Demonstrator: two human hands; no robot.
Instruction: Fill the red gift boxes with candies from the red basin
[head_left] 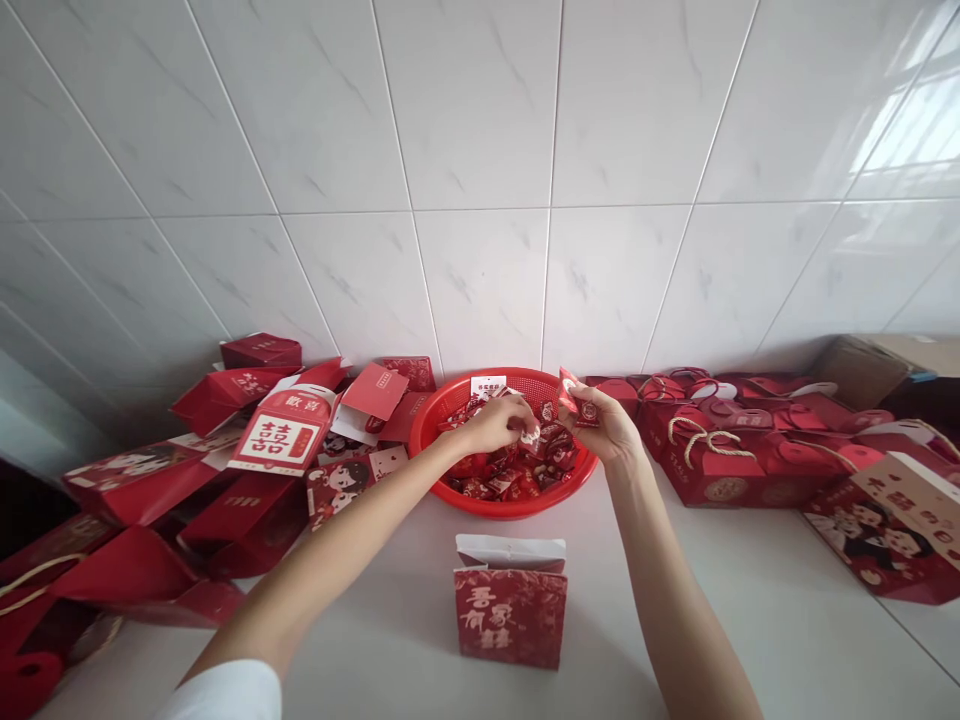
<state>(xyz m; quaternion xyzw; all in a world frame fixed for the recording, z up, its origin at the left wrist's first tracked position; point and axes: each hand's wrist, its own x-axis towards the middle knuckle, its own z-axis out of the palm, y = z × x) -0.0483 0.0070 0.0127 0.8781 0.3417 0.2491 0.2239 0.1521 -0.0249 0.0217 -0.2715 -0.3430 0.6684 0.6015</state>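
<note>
A round red plastic basket [504, 513] stands against the wall with many small red-wrapped sweets [525, 484] inside. My left hand [498, 422] reaches over the basket, fingers pinched on a small wrapped sweet [530, 437] with white and red on it. At the basket's right rim, my right hand [611, 428] is closed around a couple of red wrapped candies [569, 389], held between thumb and fingers. In front of the basket, a red paper gift box [511, 618] with pale lettering stands upright, its white top flaps raised.
Red gift boxes [277, 435] lie heaped on the left, several of them unclosed. Finished-looking red boxes with rope handles [712, 470] stand in rows on the right. A brown cardboard carton [862, 365] is at the far right. White tiled wall [480, 150] rises behind the table [390, 640].
</note>
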